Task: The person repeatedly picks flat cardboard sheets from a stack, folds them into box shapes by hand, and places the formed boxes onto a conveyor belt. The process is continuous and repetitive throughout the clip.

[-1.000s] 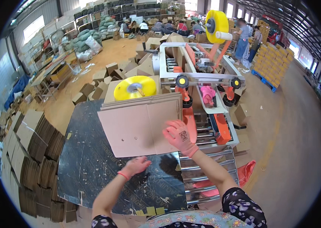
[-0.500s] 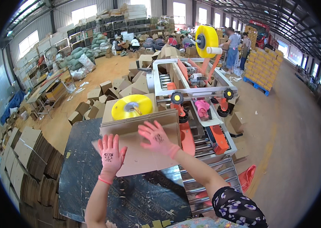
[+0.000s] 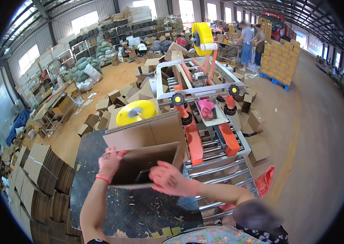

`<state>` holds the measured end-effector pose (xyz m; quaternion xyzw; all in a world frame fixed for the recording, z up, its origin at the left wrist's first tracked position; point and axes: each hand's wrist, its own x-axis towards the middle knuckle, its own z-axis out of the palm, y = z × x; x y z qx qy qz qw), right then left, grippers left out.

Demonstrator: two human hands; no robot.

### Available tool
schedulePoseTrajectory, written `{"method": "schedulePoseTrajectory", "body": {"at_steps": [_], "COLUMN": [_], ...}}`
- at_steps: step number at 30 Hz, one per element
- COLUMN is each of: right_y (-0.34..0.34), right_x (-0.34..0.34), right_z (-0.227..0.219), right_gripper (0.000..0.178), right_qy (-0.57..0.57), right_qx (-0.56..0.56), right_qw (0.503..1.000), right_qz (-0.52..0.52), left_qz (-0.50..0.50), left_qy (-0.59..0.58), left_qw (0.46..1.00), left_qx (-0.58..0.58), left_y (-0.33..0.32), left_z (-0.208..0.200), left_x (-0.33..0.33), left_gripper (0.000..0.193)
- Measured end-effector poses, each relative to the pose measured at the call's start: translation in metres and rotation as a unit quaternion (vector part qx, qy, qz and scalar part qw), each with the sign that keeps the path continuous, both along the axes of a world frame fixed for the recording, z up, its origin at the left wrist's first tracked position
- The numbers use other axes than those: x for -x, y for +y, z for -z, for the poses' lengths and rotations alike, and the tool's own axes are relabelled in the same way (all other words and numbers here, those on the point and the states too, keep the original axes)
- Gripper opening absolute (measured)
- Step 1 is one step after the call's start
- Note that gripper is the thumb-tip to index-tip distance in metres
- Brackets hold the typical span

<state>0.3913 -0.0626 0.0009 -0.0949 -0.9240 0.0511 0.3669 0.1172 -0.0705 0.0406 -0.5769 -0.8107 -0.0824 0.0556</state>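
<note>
A brown cardboard box (image 3: 151, 154), unfolded into a hollow shape with its opening toward me, stands tilted on the black-topped table (image 3: 139, 215). My left hand (image 3: 109, 163), in a pink glove, is closed on the box's left edge with the thumb over the top. My right hand (image 3: 174, 181), gloved the same way, bends its fingers over the near right edge, partly inside the opening. Flattened cartons (image 3: 143, 133) lean upright just behind the box. The far side of the box and some of my fingertips are hidden.
A roller conveyor (image 3: 220, 175) adjoins the table on the right, leading to a carton-taping machine (image 3: 198, 95). A yellow tape roll (image 3: 124, 117) lies behind the cartons. Bundled flat cartons (image 3: 41, 162) stand left. A red cloth (image 3: 264, 183) lies right of the rollers. People work farther back.
The carton that lay flat beneath my open hands is now spread into a box. Both hands have closed on its edges, the right one lower than before. The view has shifted slightly.
</note>
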Motion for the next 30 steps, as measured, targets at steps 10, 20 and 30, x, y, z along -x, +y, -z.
{"method": "schedulePoseTrajectory", "body": {"at_steps": [10,20,30], "right_y": [-0.057,-0.069,-0.122], "right_x": [-0.111,-0.069,-0.214], "right_z": [-0.027,-0.003,0.081], "right_gripper": [0.022,0.037,0.029], "right_qy": [-0.236,-0.046,0.070], "right_qx": [0.570,-0.090,0.227], "right_qw": [0.674,0.994,0.948], "right_qz": [-0.406,0.050,0.209], "left_qz": [0.387,0.485,0.194], "left_qy": [0.143,0.042,-0.461], "left_qw": [0.911,0.873,0.832], "left_qx": [0.013,-0.017,0.238], "left_y": [-0.128,-0.158,-0.021], "left_z": [0.077,0.001,0.028], "left_x": [-0.114,-0.082,-0.165], "left_gripper": [0.034,0.053,0.056]}}
